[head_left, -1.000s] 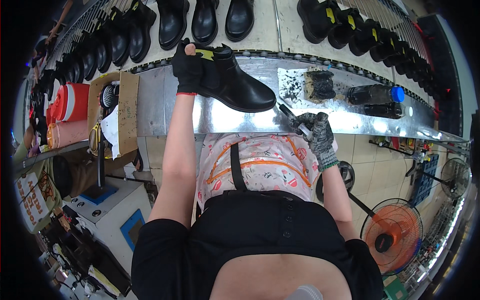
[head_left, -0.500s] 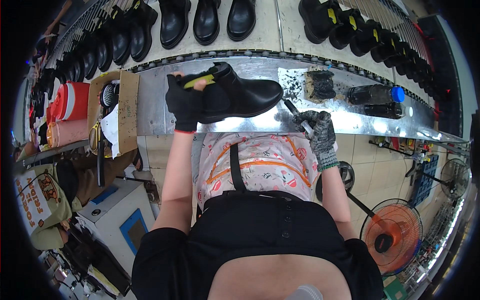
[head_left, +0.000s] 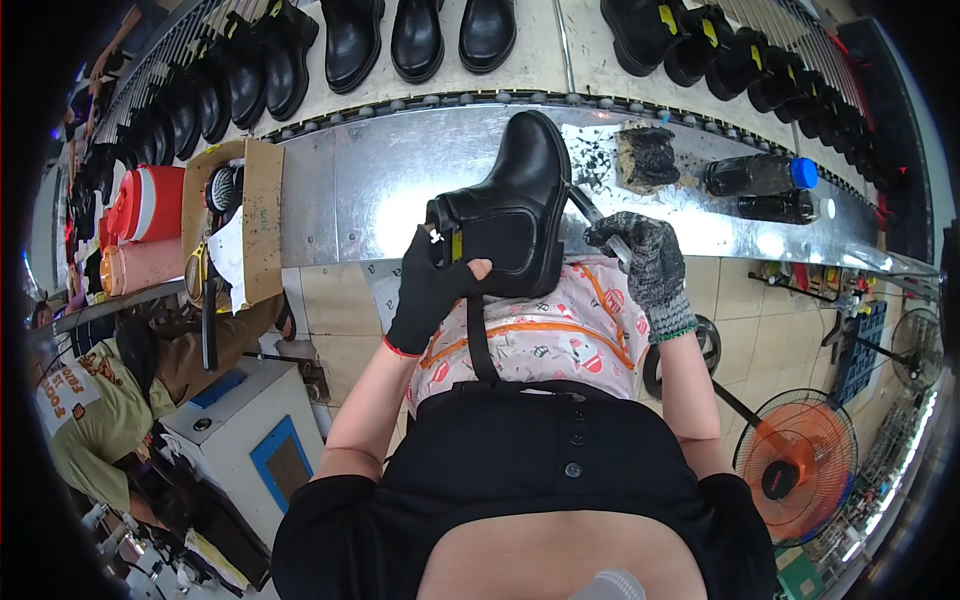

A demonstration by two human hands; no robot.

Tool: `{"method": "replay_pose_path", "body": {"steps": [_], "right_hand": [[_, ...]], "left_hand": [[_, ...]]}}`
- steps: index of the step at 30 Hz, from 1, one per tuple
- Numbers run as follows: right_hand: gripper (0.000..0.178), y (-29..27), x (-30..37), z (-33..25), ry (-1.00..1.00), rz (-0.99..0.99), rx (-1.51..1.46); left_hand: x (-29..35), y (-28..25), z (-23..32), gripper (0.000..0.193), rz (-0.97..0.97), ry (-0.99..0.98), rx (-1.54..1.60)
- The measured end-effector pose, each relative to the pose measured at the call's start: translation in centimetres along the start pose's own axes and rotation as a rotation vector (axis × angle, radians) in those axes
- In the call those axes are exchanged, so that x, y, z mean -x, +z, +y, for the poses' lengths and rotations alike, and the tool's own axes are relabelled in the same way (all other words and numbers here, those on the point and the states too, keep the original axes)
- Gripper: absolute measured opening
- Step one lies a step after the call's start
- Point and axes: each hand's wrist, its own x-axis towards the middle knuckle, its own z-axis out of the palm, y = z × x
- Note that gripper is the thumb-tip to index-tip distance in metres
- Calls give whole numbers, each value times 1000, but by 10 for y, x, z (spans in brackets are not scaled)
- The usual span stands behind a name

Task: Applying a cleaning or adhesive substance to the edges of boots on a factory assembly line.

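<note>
My left hand [head_left: 428, 292], in a black glove with bare fingertips, grips a black ankle boot [head_left: 518, 185] at its shaft opening. The boot is turned, with its toe pointing away from me, its sole edge to the right and its elastic side panel facing up. A yellow tab shows beside my fingers. My right hand [head_left: 643, 262], in a grey knitted glove, is closed around a slim pen-like tool [head_left: 585, 204] with a dark front and pale rear. The tool's tip is at the boot's sole edge; whether it touches cannot be told.
On the metal bench [head_left: 350, 170] lie a black-stained sponge block [head_left: 647, 157], a blue-capped bottle [head_left: 755, 175] and a white-capped bottle [head_left: 780, 208]. A cardboard box [head_left: 263, 220] holds scissors and a brush. Black boots [head_left: 417, 40] line the conveyor behind. An orange fan [head_left: 795, 465] stands at right.
My left hand has moved right and nearer me, turning the boot from toe-right to toe-away. The tool in my right hand now has its tip at the sole edge.
</note>
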Motion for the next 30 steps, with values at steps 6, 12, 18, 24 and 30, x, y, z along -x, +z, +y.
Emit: {"method": "replay_pose_path", "body": {"steps": [6, 12, 18, 24, 30], "right_hand": [[23, -5, 13, -8, -132, -21, 127], [24, -7, 25, 0, -185, -74, 328], [28, -11, 35, -1, -99, -85, 205], [54, -25, 46, -13, -100, -152, 319], [58, -38, 67, -46, -139, -86, 195]], "left_hand": [[4, 19, 0, 64, -113, -112, 243], [7, 30, -8, 66, -131, -86, 258], [6, 37, -8, 67, -143, -88, 244], [1, 47, -5, 62, -129, -68, 276], [3, 61, 9, 50, -154, -175, 488]]}}
